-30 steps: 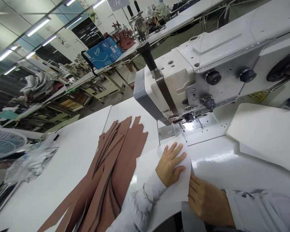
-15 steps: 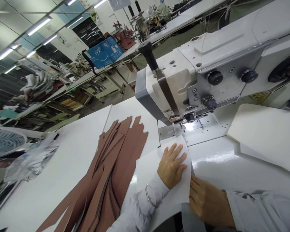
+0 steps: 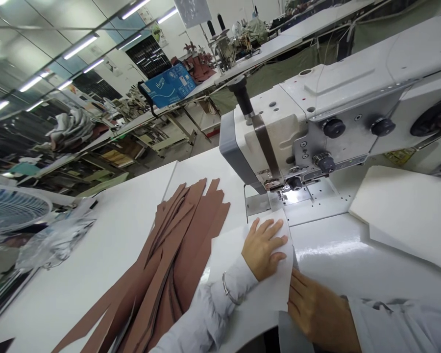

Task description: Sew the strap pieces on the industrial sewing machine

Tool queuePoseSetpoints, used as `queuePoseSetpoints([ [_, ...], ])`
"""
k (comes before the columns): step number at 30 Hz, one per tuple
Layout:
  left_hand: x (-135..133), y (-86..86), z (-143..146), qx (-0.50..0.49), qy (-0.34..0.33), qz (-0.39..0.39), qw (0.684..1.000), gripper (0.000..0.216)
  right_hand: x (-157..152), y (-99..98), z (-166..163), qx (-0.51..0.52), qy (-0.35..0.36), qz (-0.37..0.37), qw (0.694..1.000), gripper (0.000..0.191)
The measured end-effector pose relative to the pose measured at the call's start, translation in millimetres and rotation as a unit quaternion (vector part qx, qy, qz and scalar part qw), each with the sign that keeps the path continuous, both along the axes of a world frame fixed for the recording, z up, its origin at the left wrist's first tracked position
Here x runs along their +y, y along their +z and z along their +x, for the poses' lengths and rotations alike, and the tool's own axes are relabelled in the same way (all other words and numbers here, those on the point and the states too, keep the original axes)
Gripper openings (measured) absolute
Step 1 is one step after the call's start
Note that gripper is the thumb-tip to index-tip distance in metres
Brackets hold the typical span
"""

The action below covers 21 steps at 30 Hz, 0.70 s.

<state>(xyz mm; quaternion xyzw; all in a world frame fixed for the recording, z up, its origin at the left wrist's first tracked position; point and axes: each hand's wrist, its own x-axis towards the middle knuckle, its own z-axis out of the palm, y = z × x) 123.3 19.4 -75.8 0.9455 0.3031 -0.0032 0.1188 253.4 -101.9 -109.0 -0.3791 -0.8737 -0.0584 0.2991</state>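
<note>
A white sheet (image 3: 255, 274) of paper or thin material lies on the sewing table, its far end near the presser foot (image 3: 274, 185) of an industrial sewing machine (image 3: 275, 132). My left hand (image 3: 264, 249) rests flat on the sheet with fingers spread, a thin bangle on the wrist. My right hand (image 3: 318, 314) lies against the sheet's right edge, fingertips touching it. A long stack of brown cut strips (image 3: 180, 255) lies to the left, apart from both hands.
The white table (image 3: 95, 260) runs left under the strips. A cream pad (image 3: 400, 211) lies at right, and a metal needle plate (image 3: 321, 196) sits under the machine head. A fan (image 3: 14, 208) and a plastic bag (image 3: 55, 245) stand beyond the left table edge.
The whole view has shifted slightly, with everything sitting a little further right and lower in the picture. My hands and the sheet keep their places relative to the machine.
</note>
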Motion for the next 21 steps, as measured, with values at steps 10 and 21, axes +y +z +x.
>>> queuePoseSetpoints([
  [10,13.4,12.3,6.3,0.024,-0.017,-0.043,0.999,0.034,2.4,7.8,1.5,-0.012,-0.007,0.005,1.0,0.022],
  [21,26.0,5.6,15.9,-0.021,0.012,-0.048,0.999,0.03,5.5,6.6,0.2,0.005,-0.013,0.009,1.0,0.023],
])
